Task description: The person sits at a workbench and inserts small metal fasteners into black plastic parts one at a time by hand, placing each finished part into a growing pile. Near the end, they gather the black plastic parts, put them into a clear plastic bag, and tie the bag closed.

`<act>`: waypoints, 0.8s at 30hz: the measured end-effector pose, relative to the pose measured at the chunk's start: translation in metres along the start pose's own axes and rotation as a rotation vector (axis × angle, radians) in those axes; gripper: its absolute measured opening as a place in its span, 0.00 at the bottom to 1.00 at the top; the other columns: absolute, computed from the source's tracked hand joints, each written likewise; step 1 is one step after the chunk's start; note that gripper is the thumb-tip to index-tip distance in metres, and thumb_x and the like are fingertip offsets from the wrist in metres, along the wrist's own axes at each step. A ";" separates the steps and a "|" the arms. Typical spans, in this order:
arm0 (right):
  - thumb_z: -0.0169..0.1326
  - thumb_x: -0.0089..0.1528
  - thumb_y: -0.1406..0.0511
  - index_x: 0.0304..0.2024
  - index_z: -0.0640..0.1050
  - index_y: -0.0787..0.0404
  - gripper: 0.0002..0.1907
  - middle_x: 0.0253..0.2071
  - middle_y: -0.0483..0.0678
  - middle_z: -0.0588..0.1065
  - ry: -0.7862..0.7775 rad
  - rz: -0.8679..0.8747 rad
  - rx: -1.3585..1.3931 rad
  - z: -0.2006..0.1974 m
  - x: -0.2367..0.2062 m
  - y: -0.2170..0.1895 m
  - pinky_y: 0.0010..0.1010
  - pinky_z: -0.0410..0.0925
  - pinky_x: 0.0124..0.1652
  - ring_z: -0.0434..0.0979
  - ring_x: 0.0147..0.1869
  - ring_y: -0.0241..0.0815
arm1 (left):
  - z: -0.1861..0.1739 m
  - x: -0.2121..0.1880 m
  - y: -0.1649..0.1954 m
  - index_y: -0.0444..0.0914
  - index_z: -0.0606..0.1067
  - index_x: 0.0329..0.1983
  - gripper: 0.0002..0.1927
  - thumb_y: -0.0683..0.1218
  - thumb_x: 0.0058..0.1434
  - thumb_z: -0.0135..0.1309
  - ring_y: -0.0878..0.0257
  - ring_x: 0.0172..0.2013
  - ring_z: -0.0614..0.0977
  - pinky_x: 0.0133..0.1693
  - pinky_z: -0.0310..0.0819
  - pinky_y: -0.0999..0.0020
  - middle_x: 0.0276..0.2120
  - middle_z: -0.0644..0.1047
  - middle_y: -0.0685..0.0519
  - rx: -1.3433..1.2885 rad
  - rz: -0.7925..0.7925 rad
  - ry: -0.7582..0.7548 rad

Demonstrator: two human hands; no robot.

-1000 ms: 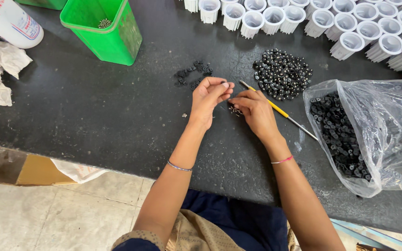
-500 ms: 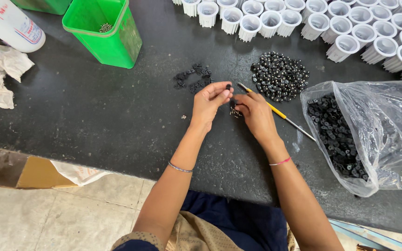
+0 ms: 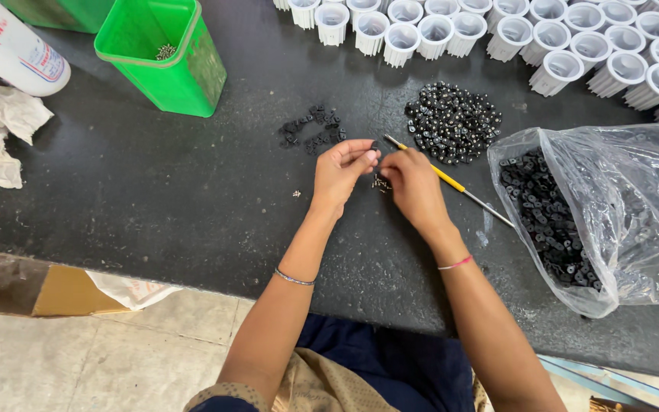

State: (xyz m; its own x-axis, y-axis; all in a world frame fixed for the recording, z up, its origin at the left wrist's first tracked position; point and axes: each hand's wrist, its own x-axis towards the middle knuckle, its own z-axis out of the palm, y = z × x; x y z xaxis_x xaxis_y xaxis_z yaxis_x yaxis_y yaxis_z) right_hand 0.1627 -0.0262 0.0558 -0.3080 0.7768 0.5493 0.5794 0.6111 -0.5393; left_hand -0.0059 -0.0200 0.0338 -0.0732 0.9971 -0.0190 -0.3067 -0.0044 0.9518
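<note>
Since a second ago we are bringing our left hand and right hand together, fingertips pinching a tiny, light, stiff black part above the dark surface, beside loose screws.

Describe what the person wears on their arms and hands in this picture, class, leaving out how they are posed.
Both forearms are bare, with no gloves and no sleeves below the elbow. The left hand has a thin silver-coloured bangle at its wrist. The right hand has a thin pink band at its wrist. No rings can be made out. At the bottom edge, patterned tan cloth covers the upper arm.
</note>
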 end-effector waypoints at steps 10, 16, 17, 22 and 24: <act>0.58 0.66 0.72 0.45 0.80 0.64 0.05 0.38 0.41 0.81 0.141 0.438 0.540 -0.006 0.003 0.012 0.22 0.73 0.43 0.78 0.40 0.27 | 0.008 -0.005 -0.001 0.30 0.79 0.44 0.11 0.40 0.60 0.63 0.67 0.34 0.83 0.38 0.79 0.74 0.33 0.82 0.50 0.077 -0.041 -0.027; 0.62 0.62 0.74 0.41 0.81 0.65 0.05 0.38 0.42 0.80 0.134 0.432 0.545 0.000 -0.002 0.020 0.21 0.70 0.42 0.77 0.40 0.28 | 0.010 -0.007 -0.001 0.31 0.79 0.44 0.11 0.40 0.60 0.63 0.68 0.34 0.83 0.38 0.79 0.74 0.33 0.83 0.50 0.059 -0.044 -0.088; 0.62 0.62 0.74 0.41 0.81 0.66 0.05 0.38 0.42 0.79 0.131 0.433 0.574 0.000 -0.002 0.021 0.21 0.70 0.42 0.76 0.40 0.28 | 0.011 -0.006 -0.001 0.31 0.79 0.43 0.10 0.40 0.60 0.63 0.68 0.34 0.83 0.38 0.79 0.74 0.33 0.83 0.50 0.068 -0.048 -0.088; 0.62 0.61 0.74 0.41 0.81 0.65 0.06 0.37 0.41 0.80 0.110 0.511 0.708 0.001 -0.003 0.025 0.20 0.70 0.41 0.76 0.40 0.27 | 0.010 -0.006 -0.005 0.32 0.79 0.42 0.09 0.39 0.59 0.64 0.68 0.35 0.83 0.38 0.79 0.74 0.34 0.83 0.51 0.087 -0.037 -0.107; 0.62 0.61 0.74 0.40 0.81 0.65 0.05 0.37 0.42 0.80 0.098 0.527 0.750 0.001 -0.003 0.026 0.20 0.71 0.42 0.77 0.40 0.27 | 0.010 -0.005 -0.007 0.32 0.79 0.42 0.09 0.38 0.59 0.64 0.68 0.35 0.83 0.39 0.79 0.74 0.34 0.83 0.51 0.102 -0.016 -0.111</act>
State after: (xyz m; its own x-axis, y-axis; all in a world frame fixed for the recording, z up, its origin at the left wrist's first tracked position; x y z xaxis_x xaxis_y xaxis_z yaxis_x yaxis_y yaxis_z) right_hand 0.1778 -0.0125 0.0403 -0.0585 0.9872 0.1483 -0.0249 0.1471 -0.9888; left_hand 0.0058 -0.0246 0.0305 0.0381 0.9993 -0.0060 -0.2084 0.0139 0.9779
